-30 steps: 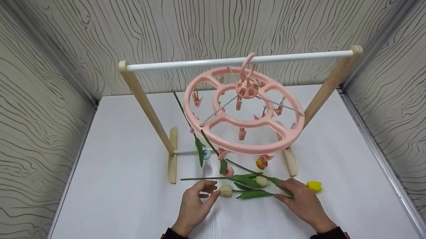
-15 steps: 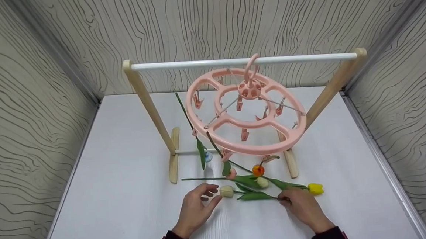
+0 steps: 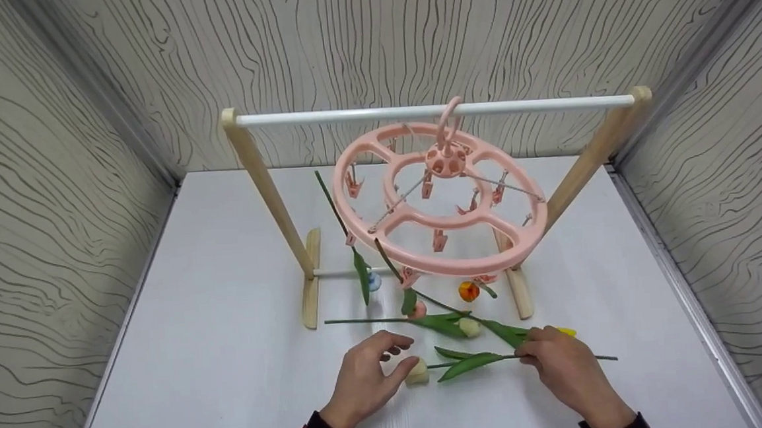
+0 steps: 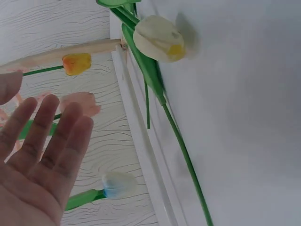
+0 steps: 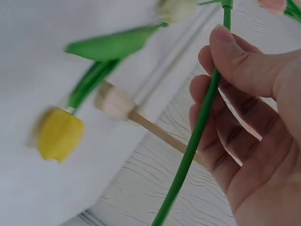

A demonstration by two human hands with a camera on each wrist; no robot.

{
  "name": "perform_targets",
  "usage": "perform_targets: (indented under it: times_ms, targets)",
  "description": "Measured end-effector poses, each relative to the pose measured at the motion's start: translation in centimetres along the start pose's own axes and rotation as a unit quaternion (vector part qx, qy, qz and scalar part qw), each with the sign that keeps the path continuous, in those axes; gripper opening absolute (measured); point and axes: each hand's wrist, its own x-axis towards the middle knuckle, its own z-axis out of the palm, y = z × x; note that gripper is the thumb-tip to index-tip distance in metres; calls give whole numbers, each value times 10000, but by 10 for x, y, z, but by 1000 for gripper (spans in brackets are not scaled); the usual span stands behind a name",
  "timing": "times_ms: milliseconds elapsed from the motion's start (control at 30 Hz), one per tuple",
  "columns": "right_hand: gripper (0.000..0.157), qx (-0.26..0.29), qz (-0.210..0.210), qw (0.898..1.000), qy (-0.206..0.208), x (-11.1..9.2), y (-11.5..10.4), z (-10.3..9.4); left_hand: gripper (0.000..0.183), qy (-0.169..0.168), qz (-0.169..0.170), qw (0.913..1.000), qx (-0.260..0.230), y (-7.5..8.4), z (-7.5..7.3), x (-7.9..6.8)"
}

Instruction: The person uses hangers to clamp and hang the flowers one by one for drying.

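My right hand pinches the green stem of an artificial white tulip between thumb and fingers. The tulip's pale blossom points left, beside the thumb of my left hand; whether they touch I cannot tell. In the left wrist view the fingers of that hand are extended and loose. Another white tulip lies on the table behind, its stem pointing left. A yellow tulip lies to the right, mostly covered by my right hand in the head view.
A pink round clip hanger hangs from the white bar of a wooden stand. Its clips hold a blue-white tulip, a pink tulip and an orange tulip. Patterned walls enclose the white table.
My right hand has taken the white tulip's stem and drawn the flower right and nearer to me, off the others. The left hand has shifted slightly right beside the blossom. The orange tulip swings.
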Motion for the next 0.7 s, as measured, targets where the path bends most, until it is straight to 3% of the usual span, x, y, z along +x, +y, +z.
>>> perform_targets:
  times_ms: [167, 300, 533, 700]
  targets:
    - [15, -513, -244, 9982, 215, -3, -15, -24, 17, -173, 451, 9986, 214, 20, 2, 8]
    - [18, -874, -675, 9925, 527, -4, -29, -36, 18, -399, 746, 9957, 388, 35, 7, 17]
    - [30, -1011, -1902, 9630, 1616, -5, -47, -46, 22, -604, 1119, 9895, 685, 55, 15, 32]
    - [34, -991, -2404, 9455, 1958, -3, -57, -49, 21, -796, 1099, 9872, 835, 64, 20, 40]
